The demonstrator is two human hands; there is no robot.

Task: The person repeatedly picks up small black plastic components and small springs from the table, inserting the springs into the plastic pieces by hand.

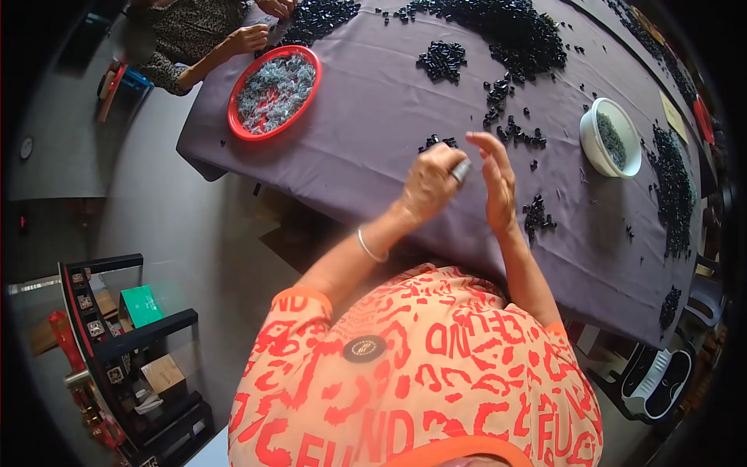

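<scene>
Above the near part of the cloth, my left hand [430,183] is closed, its fingers curled. A grey-white band or wrap [461,170] shows at its thumb side; whether anything is held inside the fist is hidden. Beside it and apart, my right hand [499,184] is raised with fingers stretched and the palm toward the left hand. Just behind my left hand lies a small cluster of black plastic pieces [437,142]. More loose black pieces [538,218] are scattered to the right of my right hand.
A grey-purple cloth [366,117] covers the table. Left stands a red tray [234,117] of thin clear-grey pieces; right, a white bowl [632,167] with similar contents. Large heaps of black pieces [498,31] lie farther back. Another person's hand [247,39] works at the far left.
</scene>
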